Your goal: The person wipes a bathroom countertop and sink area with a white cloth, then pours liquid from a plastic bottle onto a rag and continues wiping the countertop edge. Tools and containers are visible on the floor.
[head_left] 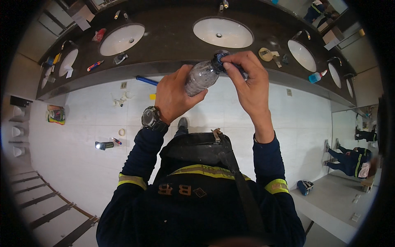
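In front of the dark counter, my left hand (177, 90) wraps round the body of a clear plastic bottle (201, 78), which is tilted with its mouth up and to the right. The bottle looks cloudy or greyish inside. Around its mouth sits a dark, black-and-blue piece (219, 59), too small to identify. My right hand (249, 80) pinches at that mouth with thumb and fingers, and some dark material shows below them. What exactly the pinch holds is partly hidden by the fingers.
The counter (168, 41) carries several white sinks (222, 39), a utility knife (95, 66), a tape roll (265, 54) and a squeeze bottle of blue liquid (317, 77). On the floor lie a blue tube (146, 80), a lit phone (100, 145) and a colourful bag (56, 114).
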The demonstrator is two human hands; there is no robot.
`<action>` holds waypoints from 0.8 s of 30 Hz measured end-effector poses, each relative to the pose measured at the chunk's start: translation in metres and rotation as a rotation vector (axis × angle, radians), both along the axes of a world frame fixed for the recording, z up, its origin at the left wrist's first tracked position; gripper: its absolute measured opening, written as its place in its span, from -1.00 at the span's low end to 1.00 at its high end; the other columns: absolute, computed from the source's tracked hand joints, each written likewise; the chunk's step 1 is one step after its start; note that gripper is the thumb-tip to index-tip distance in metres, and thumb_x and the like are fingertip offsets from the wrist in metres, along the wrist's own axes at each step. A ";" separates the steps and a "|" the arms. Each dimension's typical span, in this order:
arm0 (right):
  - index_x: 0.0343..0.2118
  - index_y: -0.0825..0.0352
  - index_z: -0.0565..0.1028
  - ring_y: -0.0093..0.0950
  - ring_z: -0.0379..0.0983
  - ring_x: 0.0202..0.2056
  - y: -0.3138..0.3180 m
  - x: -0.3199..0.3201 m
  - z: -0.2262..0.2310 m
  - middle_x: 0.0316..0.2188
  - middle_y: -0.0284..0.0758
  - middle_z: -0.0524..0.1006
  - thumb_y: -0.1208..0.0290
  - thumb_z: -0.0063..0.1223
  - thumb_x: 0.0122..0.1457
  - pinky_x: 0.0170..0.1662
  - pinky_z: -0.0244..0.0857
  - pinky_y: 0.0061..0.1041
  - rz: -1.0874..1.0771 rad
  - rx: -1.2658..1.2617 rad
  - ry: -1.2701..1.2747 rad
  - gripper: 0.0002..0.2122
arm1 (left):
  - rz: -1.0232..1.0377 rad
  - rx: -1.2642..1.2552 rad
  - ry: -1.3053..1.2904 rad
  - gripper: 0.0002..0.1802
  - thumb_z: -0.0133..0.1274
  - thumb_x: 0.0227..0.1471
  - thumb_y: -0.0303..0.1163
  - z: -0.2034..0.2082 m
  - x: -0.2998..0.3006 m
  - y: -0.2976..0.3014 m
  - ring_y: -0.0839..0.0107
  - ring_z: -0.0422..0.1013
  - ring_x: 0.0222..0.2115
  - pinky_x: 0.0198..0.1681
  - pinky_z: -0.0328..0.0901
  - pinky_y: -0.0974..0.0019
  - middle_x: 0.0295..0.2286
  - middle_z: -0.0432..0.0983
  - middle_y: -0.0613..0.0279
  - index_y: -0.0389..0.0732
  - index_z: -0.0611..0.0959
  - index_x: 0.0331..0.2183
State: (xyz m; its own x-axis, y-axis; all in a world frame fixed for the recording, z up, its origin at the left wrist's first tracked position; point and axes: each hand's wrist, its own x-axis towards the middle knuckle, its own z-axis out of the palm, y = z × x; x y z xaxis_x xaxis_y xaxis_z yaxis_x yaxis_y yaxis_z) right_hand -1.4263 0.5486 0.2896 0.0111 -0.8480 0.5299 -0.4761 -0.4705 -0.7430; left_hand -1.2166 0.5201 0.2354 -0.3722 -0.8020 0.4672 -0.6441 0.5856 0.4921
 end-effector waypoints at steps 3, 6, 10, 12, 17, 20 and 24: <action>-0.17 0.39 0.58 -0.48 0.50 -0.24 0.017 -0.012 0.008 -0.29 -0.28 0.57 0.54 0.13 0.17 -0.15 0.37 -0.52 0.064 -0.038 0.025 -0.83 | -0.027 -0.037 -0.072 -0.36 0.38 -0.20 -0.11 0.020 0.003 0.009 0.02 0.56 -0.38 -0.30 0.41 0.05 -0.38 0.61 0.02 -0.17 0.52 -0.10; -0.18 0.40 0.58 -0.49 0.50 -0.33 0.029 -0.018 0.013 -0.32 -0.28 0.57 0.54 0.09 0.20 -0.24 0.37 -0.54 0.051 -0.072 -0.001 -0.84 | -0.044 -0.109 -0.205 -0.39 0.38 -0.20 -0.15 0.047 0.011 0.016 0.02 0.56 -0.36 -0.30 0.41 0.06 -0.39 0.61 0.03 -0.15 0.52 -0.11; -0.19 0.41 0.57 -0.60 0.47 -0.37 0.036 -0.016 0.010 -0.39 -0.37 0.57 0.51 0.11 0.21 -0.24 0.34 -0.60 -0.005 -0.015 -0.275 -0.85 | -0.083 -0.168 -0.303 -0.40 0.40 -0.21 -0.17 0.078 0.007 0.025 0.04 0.57 -0.33 -0.28 0.42 0.08 -0.37 0.61 0.04 -0.15 0.52 -0.13; -0.20 0.42 0.57 -0.65 0.45 -0.38 0.039 -0.015 0.010 -0.40 -0.40 0.57 0.49 0.12 0.22 -0.26 0.33 -0.62 -0.024 -0.033 -0.346 -0.85 | -0.095 -0.206 -0.304 -0.39 0.40 -0.21 -0.17 0.086 0.005 0.030 0.05 0.57 -0.33 -0.27 0.42 0.09 -0.37 0.61 0.04 -0.15 0.52 -0.12; -0.20 0.43 0.59 -0.65 0.42 -0.39 0.049 -0.009 0.009 -0.38 -0.39 0.58 0.48 0.12 0.23 -0.28 0.30 -0.64 -0.103 -0.033 -0.367 -0.85 | -0.108 -0.142 -0.285 -0.37 0.40 -0.21 -0.17 0.087 -0.002 0.044 0.07 0.57 -0.34 -0.27 0.42 0.10 -0.38 0.61 0.05 -0.15 0.51 -0.10; -0.14 0.42 0.59 -0.69 0.41 -0.35 0.053 -0.012 0.002 -0.34 -0.43 0.54 0.47 0.10 0.27 -0.23 0.30 -0.67 -0.090 -0.074 -0.242 -0.83 | -0.106 -0.221 -0.367 -0.46 0.36 -0.21 -0.19 0.092 0.004 0.042 0.10 0.54 -0.38 -0.31 0.37 0.08 -0.44 0.56 0.13 -0.14 0.49 -0.20; -0.11 0.41 0.60 -0.64 0.45 -0.36 0.058 -0.003 0.011 -0.36 -0.36 0.57 0.48 0.09 0.23 -0.23 0.31 -0.65 -0.114 -0.098 -0.110 -0.79 | -0.157 -0.203 -0.470 -0.39 0.36 -0.21 -0.15 0.120 0.024 0.030 0.00 0.52 -0.36 -0.30 0.38 0.01 -0.41 0.57 0.02 -0.13 0.48 -0.13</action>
State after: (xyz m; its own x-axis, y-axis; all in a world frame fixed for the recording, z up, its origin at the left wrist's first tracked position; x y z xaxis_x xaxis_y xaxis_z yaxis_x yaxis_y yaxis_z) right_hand -1.4297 0.6070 0.3004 -0.1450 -0.7849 0.6024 -0.4490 -0.4904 -0.7470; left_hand -1.1927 0.5503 0.3557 -0.6870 -0.6303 0.3616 -0.6645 0.7463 0.0385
